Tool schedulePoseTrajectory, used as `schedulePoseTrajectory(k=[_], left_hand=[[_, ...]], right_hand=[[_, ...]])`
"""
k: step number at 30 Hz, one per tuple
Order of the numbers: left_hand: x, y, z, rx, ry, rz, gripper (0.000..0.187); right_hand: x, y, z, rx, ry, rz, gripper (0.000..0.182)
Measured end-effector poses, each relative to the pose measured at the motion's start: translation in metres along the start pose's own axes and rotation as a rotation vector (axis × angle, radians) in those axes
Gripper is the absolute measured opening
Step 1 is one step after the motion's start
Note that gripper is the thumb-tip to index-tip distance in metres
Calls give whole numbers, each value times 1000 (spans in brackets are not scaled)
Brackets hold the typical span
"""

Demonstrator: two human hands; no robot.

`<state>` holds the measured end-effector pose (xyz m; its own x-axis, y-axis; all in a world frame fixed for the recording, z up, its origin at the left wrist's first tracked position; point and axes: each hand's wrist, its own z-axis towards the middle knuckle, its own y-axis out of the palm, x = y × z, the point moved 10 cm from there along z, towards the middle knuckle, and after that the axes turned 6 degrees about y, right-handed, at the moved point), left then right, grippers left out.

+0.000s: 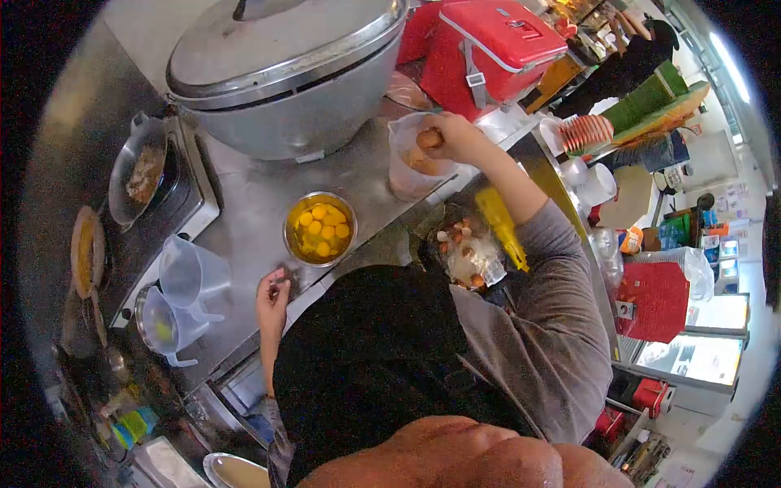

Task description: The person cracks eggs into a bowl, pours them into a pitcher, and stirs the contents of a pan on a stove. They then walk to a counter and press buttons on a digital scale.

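Right hand (452, 138) is closed around a brown egg (428, 139), held at the mouth of a clear plastic bag (408, 167) of eggs on the far right of the steel counter (252, 211). Left hand (273, 299) rests half-curled and empty on the near counter edge, just near of the bowl (320, 228) of cracked yolks.

Egg: light, rigid, brittle shell, probably smooth; best cradled round the middle with light fingertip pressure. Long axis seems to run left-right; which end is the pointed one I cannot tell.
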<state>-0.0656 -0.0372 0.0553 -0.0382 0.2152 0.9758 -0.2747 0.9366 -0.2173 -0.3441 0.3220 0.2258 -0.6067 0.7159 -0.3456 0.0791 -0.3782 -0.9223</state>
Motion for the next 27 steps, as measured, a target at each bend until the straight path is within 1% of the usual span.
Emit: schedulePoseTrajectory(k=[3, 6, 9, 11, 12, 14, 15, 17, 18, 19, 20, 22, 23, 25, 27], left_hand=[[2, 3, 3, -17, -18, 15, 28], [-2, 7, 6, -37, -39, 10, 29], [3, 9, 5, -50, -18, 29, 29], [2, 8, 5, -56, 29, 58, 29], [3, 7, 2, -46, 16, 57, 28], [8, 7, 2, -30, -5, 55, 27], [5, 7, 1, -31, -17, 59, 27], [-2, 3, -1, -30, -45, 73, 26], [2, 3, -1, -45, -41, 83, 25], [10, 5, -1, -51, -47, 97, 25], [12, 2, -4, -46, -63, 115, 24], [-6, -5, -7, -11, -72, 59, 24], [-13, -6, -9, 4, -69, 23, 24], [-2, -5, -11, 11, -50, 71, 25], [-2, -7, -12, 11, -3, 94, 26]], right_hand=[[7, -5, -6, 66, 77, -71, 37], [21, -1, -9, 65, 142, -133, 40], [44, 3, -16, 64, 328, 371, 40], [45, -7, -17, 161, 286, 157, 41], [45, -9, -19, 204, 265, 52, 41], [80, 18, -22, 163, 351, 471, 41], [84, 25, -23, 143, 391, 679, 41], [81, 12, -31, 261, 347, 497, 39], [65, 2, -34, 310, 320, 416, 38], [42, -11, -35, 217, 452, 440, 34], [50, 7, -33, 198, 321, 795, 34], [25, 10, -42, 187, 370, 1167, 37], [9, 28, -47, 101, 373, 1370, 38], [-18, 55, -63, -67, 388, 1755, 40], [-39, 82, -79, -113, 441, 1425, 38]])
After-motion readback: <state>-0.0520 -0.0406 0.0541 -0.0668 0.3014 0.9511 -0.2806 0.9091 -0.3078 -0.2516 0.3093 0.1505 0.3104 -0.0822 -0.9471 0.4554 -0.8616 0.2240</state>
